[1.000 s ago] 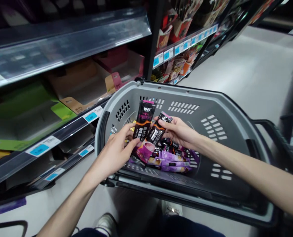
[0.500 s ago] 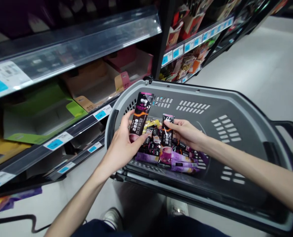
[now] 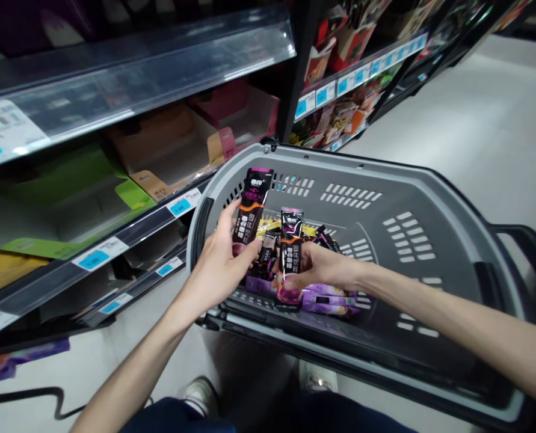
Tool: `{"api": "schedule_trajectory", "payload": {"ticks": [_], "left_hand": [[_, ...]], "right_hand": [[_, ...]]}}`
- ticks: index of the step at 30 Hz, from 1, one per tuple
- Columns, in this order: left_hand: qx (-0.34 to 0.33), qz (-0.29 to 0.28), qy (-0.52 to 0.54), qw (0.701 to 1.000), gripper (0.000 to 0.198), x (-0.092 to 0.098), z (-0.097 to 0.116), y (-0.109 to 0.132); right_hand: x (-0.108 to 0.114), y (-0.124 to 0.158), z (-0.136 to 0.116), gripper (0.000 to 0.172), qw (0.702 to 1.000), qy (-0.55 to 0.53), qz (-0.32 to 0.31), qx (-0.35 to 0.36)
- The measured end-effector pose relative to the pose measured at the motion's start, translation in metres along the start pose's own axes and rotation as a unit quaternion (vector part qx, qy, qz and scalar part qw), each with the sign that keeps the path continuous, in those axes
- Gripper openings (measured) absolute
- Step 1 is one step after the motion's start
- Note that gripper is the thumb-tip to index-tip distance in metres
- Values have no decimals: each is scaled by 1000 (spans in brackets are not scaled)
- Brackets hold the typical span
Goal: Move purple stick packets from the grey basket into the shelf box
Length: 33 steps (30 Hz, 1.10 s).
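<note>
A grey plastic basket [image 3: 371, 162] sits in front of me with its perforated inside showing. At its left end my left hand [image 3: 227, 246] grips a long black and orange sachet [image 3: 252, 201], upright and leaning slightly right. My right hand [image 3: 310, 267] has its thumb and fingers around the lower part of another black sachet [image 3: 291, 231], just right of the first. Beneath both hands lie several small black packets [image 3: 266, 255], purple packets [image 3: 331, 300] and a yellow packet [image 3: 270, 226].
Store shelves with blue price labels [image 3: 92, 257] run along the left, holding open green [image 3: 64, 210] and brown cartons. Red boxes [image 3: 351, 45] stand farther back. My shoes [image 3: 200, 397] are below the basket.
My right hand has moved down and left, from the top of its sachet to the lower part. The view has shifted slightly. My left hand still holds its sachet.
</note>
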<state>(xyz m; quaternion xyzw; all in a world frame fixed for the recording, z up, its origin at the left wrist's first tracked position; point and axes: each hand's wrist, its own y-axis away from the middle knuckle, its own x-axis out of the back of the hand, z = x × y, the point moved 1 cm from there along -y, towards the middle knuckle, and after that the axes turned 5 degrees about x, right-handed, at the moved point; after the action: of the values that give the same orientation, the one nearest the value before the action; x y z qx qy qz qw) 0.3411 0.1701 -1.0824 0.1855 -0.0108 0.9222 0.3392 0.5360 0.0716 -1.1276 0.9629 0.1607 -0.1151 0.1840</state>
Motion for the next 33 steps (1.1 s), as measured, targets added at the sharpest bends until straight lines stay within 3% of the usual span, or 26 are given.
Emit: {"api": "schedule_trajectory", "payload": {"ticks": [4,7,12,17,21,26,33], "left_hand": [[-5,7,-9,1000,71,-1,1,-1],[-4,5,1,1000,62,-1,2,-1],[10,-26,33,999,46,0,4,0],[-1,-19,32,999,31,0,5,0],[7,-19,39,999,27,1,4,0],[16,-49,60,997,26,0,4,0],[-27,-115,70,991,24,-1,5,0]], "right_hand": [[3,0,-7,31,996,44,57,44],[7,-1,-15,33,992,62,92,67],[8,0,-21,32,989,57,109,80],[5,-1,-16,27,991,17,104,83],[0,0,-17,24,986,75,115,90],[-5,0,-17,26,962,195,153,113],[-16,0,-6,29,946,214,191,149]]}}
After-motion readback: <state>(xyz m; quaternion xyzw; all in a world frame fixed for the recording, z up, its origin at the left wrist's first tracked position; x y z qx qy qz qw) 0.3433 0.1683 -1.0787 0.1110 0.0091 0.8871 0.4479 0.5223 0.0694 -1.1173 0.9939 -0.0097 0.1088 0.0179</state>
